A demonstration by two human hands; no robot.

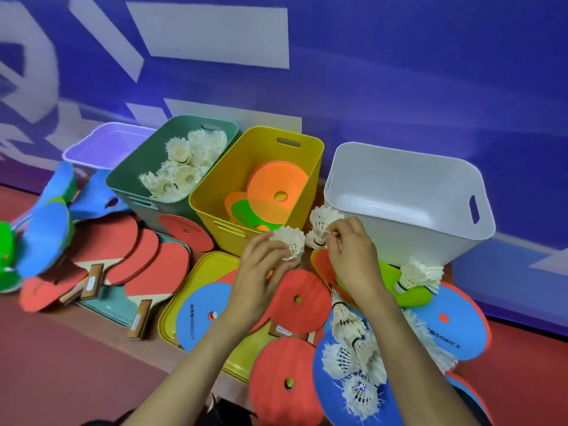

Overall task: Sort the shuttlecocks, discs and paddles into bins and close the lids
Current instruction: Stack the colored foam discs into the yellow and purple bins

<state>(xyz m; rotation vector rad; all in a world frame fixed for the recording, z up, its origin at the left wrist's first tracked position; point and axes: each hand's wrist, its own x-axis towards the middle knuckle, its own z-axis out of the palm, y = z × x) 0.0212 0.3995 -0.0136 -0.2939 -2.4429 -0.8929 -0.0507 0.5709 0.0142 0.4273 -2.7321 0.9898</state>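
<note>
My left hand holds a white shuttlecock in front of the yellow bin. My right hand pinches another shuttlecock by its feathers, between the yellow bin and the white bin. The green bin holds several shuttlecocks. Orange and green discs lie in the yellow bin. Loose shuttlecocks sit on blue and red discs at the lower right. Red paddles lie on a teal lid at the left.
A purple bin stands at the far left by the blue wall. A yellow lid lies on the floor under discs. Blue and green discs pile at the left edge. One shuttlecock rests on a green disc by the white bin.
</note>
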